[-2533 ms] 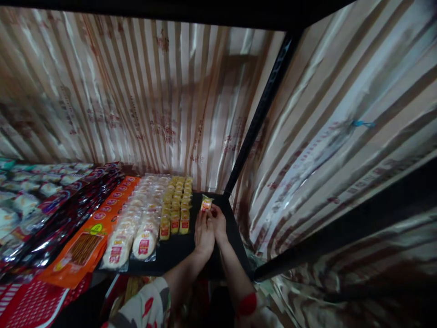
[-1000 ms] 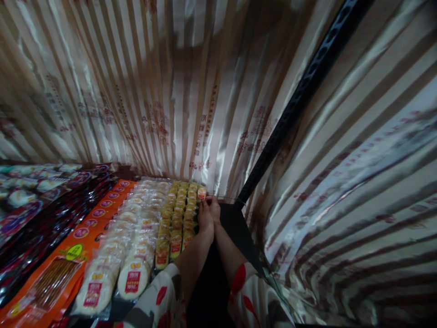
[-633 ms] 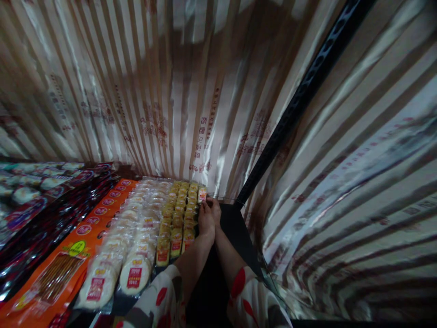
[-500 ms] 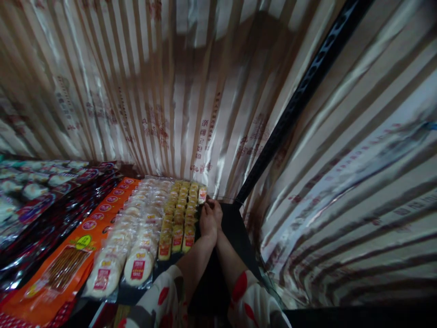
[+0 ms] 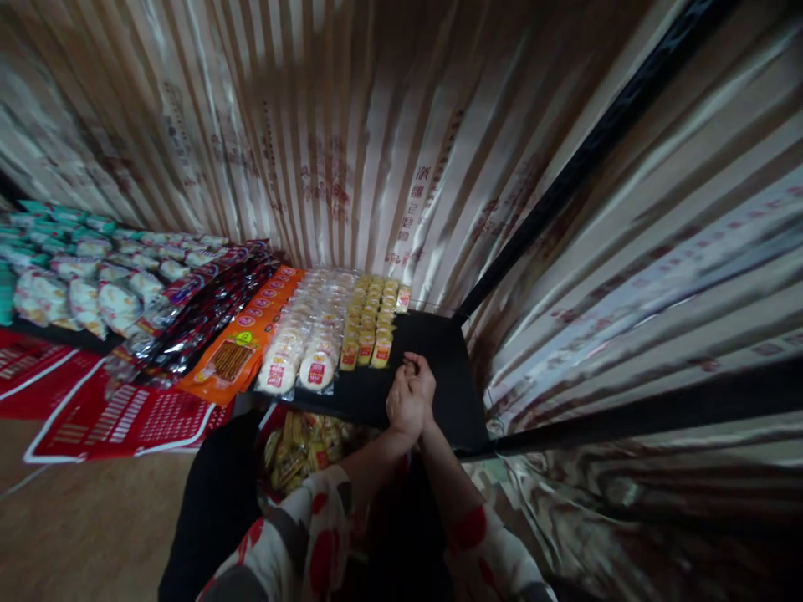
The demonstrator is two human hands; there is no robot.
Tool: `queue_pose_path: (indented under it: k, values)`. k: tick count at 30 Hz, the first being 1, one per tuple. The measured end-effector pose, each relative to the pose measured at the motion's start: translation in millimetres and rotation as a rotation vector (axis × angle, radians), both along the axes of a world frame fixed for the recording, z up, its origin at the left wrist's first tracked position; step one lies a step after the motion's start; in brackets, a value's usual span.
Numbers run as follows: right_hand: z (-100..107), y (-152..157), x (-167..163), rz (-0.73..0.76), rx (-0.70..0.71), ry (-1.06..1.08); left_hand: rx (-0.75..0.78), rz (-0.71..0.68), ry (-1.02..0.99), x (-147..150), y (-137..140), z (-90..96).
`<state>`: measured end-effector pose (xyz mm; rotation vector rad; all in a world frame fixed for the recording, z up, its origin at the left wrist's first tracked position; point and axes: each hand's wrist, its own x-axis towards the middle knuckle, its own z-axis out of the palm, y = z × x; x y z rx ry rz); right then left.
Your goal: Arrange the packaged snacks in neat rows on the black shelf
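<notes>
The left hand (image 5: 403, 410) and the right hand (image 5: 427, 383) are pressed together above the bare right-hand section of the black shelf (image 5: 444, 351). The left hand overlaps the right, and the fingers of both are bunched and directed toward the rear. Whether the fingertips pinch anything cannot be determined, because the space between the hands is hidden. Patterned sleeves (image 5: 319, 527) cover the forearms up to below the wrists.

The small yellow packets (image 5: 369, 322) stand in three columns to the left of the hands, running from the rear to near the front edge of the shelf. A single packet (image 5: 404, 298) with a red-and-white label occupies the rear position at the right of the third column, near the backing sheet and apart from the hands.

Further left, in order, are: two columns of round white crackers (image 5: 323, 326) in clear wrap; an orange packet (image 5: 263, 322) lying flat; dark red packets (image 5: 219, 301); white packets (image 5: 119, 288); and green packets (image 5: 69, 213).

A pile of yellow packets (image 5: 304, 447) is located below the front edge of the shelf. Striped sheeting (image 5: 370, 167) lines the rear and right side; a black post (image 5: 539, 234) rises at the corner.
</notes>
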<state>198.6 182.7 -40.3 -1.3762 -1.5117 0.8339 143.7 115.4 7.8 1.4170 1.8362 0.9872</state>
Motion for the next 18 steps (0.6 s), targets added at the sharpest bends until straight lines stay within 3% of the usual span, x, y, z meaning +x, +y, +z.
queue_pose_path:
  k: [5, 8, 12, 15, 18]
  values:
    - [3.7, -66.7, -5.9, -0.014, 0.005, 0.025, 0.042, -0.044, -0.083, -19.6, -56.6, -4.9]
    - [4.0, -106.6, -7.9, 0.061, 0.062, -0.012, 0.113, -0.165, -0.124, -40.4, -91.4, -7.6]
    - [-5.6, -149.2, -11.7, 0.205, 0.106, -0.095, 0.109, -0.289, -0.032, -68.9, -127.6, -20.5]
    - [-18.8, -167.0, -21.1, 0.325, 0.027, -0.227, 0.046, -0.309, 0.047, -84.8, -143.0, -39.9]
    - [-32.7, -173.5, -36.5, 0.415, -0.125, -0.387, -0.087, -0.2, 0.127, -96.3, -149.2, -62.9]
